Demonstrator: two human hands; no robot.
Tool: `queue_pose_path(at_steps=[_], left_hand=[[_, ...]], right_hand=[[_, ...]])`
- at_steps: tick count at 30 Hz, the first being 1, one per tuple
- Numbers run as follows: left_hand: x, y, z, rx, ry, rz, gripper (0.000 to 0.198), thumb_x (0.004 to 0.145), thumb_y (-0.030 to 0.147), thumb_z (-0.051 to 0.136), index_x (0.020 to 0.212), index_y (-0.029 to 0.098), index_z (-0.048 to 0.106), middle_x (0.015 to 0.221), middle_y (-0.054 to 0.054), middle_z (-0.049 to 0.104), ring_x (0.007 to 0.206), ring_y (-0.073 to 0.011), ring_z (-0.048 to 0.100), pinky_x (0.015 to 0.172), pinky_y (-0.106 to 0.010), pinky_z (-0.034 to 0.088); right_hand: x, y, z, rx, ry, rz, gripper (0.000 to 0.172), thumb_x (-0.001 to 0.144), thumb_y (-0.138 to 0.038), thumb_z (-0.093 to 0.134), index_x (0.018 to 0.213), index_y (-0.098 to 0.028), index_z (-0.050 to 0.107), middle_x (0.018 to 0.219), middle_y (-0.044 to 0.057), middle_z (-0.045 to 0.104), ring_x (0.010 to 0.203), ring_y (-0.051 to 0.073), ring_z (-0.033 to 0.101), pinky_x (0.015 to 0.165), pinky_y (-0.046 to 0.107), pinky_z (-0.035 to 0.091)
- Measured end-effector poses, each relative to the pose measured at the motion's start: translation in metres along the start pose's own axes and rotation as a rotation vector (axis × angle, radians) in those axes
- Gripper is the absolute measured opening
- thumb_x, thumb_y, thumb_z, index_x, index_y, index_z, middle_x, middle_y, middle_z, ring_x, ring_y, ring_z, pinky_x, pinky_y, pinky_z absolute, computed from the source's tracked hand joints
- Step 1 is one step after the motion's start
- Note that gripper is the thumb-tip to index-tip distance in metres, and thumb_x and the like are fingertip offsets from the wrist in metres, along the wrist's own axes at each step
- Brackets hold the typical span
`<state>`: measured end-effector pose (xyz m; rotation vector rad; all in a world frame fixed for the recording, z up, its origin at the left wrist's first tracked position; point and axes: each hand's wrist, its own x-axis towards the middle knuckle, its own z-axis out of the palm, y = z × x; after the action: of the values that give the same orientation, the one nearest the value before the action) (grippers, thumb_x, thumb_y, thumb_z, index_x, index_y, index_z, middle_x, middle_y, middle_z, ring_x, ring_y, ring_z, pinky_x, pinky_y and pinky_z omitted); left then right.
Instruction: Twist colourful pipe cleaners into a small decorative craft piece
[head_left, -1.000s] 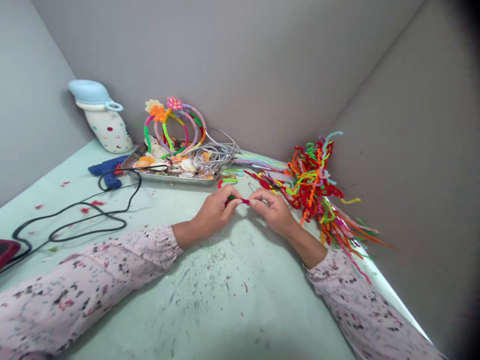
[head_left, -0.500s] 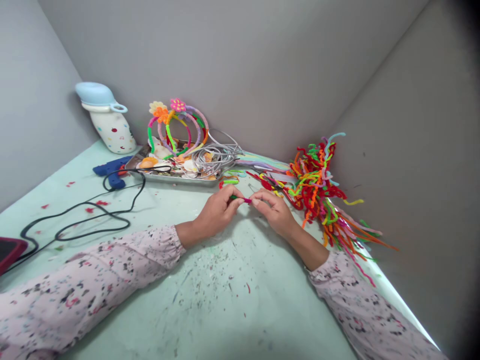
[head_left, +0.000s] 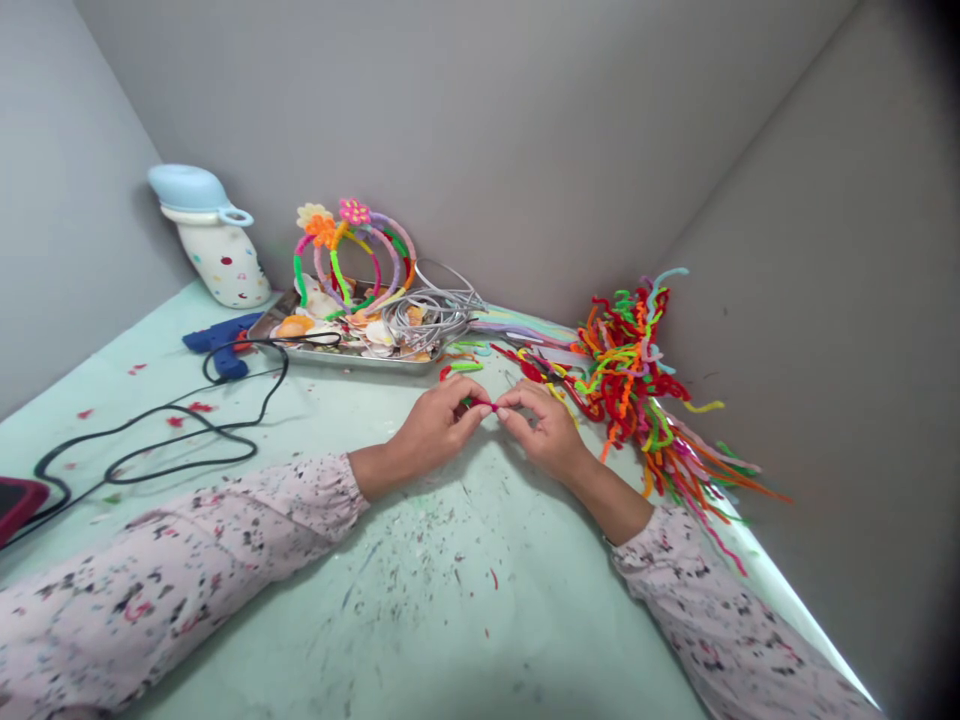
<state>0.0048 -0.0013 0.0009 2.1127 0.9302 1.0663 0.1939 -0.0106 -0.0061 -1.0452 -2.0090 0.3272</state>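
My left hand and my right hand meet above the pale green table, their fingertips nearly touching. Both pinch a short twisted piece of pipe cleaner, red with some green, and the fingers hide most of it. A loose bunch of multicoloured pipe cleaners lies just beyond my right hand. Small green and red pipe cleaner bits lie in front of my fingers.
A metal tray holds seashells, a grey wire coil and pipe-cleaner flower hoops. A blue glue gun with a black cord lies to the left. A spotted white bottle stands behind. Grey walls enclose the table's corner.
My hands have drawn closer together around the pipe cleaner piece, and less of it shows between my fingers. The view has shifted slightly.
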Motion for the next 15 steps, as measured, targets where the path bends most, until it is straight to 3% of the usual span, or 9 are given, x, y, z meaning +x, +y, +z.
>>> queue_pose_path(at_steps=[8,15], left_hand=[[-0.0009,0.0006,0.0015,0.045,-0.021,-0.004,0.01,0.087,0.017,0.05,0.087,0.015,0.059,0.077,-0.002,0.058,0.07,-0.0129,0.052,0.062,-0.024,0.038],[-0.002,0.0008,0.0017,0.072,-0.007,0.007,0.009,0.086,0.016,0.05,0.085,0.014,0.059,0.077,-0.002,0.057,0.067,-0.0117,0.049,0.062,-0.024,0.037]], right_hand=[[0.0014,-0.0018,-0.0004,-0.156,-0.001,-0.139,0.009,0.085,-0.022,0.054,0.081,-0.019,0.061,0.072,0.002,0.06,0.073,0.018,0.052,0.079,0.037,0.04],[0.001,-0.0022,-0.0004,-0.17,-0.008,-0.157,0.012,0.086,-0.022,0.052,0.08,-0.02,0.061,0.07,0.002,0.06,0.073,0.017,0.052,0.081,0.037,0.04]])
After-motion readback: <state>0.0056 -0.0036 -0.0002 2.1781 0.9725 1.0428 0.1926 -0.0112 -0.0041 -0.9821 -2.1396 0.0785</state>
